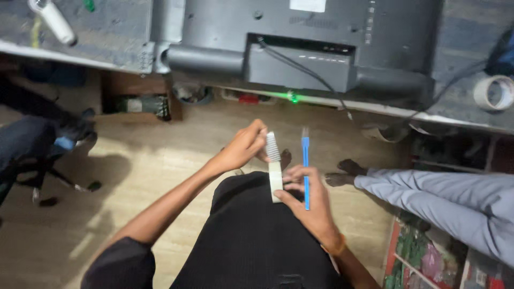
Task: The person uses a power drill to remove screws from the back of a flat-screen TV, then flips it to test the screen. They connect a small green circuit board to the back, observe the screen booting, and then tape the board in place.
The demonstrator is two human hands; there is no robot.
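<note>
Hands [278,171] gripping white brush [274,166], both ends

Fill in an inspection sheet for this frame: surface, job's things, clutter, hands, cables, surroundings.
Surface: grey workbench along the top, with a dark flat-screen set lying back side up.
Job's things: white brush and blue tool, both held above the lap.
Clutter: tape roll at right on the bench, white tube at top left.
Hands: left hand pinches the brush's bristle end; right hand grips the brush handle and the blue tool.
Cables: black cable runs across the set's back.
Surroundings: wood-look floor, office chair at left, another person's legs at right.
</note>
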